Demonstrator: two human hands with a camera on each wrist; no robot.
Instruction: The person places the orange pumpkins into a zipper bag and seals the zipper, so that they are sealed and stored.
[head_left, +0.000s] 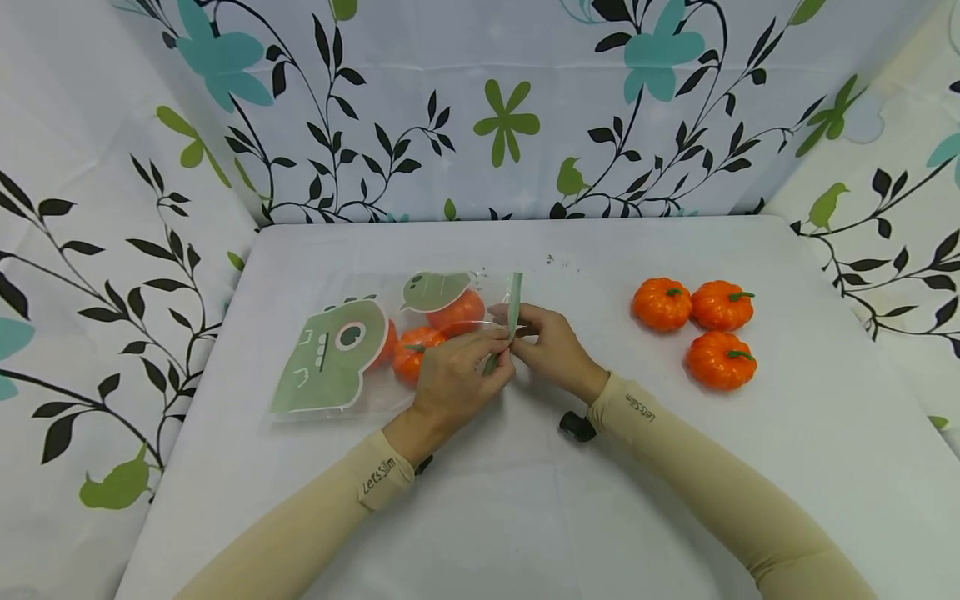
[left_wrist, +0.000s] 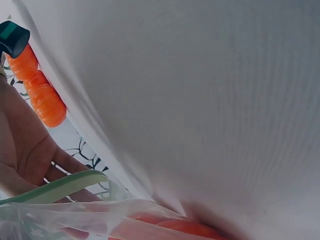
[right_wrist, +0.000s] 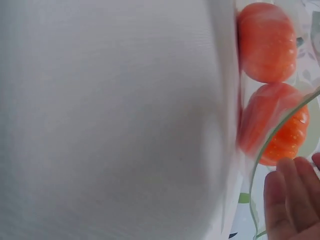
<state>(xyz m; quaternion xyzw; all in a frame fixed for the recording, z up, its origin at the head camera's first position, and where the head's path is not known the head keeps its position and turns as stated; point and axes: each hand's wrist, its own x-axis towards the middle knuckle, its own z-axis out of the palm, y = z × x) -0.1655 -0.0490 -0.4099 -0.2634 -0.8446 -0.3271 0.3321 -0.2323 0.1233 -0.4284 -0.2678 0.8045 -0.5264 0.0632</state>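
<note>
1. Head: left hand has the green strip of a clear bag pinched. Bag stretches toward 9 o'clock, orange pumpkins inside. Right hand touches the strip, can't tell if it's gripping. Loose pumpkins at 3 o'clock.
2. Left wrist: strip crosses right hand's straightish fingers, around 8 o'clock.
3. Right wrist: orange pumpkins near 2 o'clock, fingertips at 4.

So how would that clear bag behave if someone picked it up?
The clear bag would probably be floppy: its green strip already bends in a curve. It may sag low when lifted, since pumpkins lie inside, and being rounded, they could roll about.
</note>
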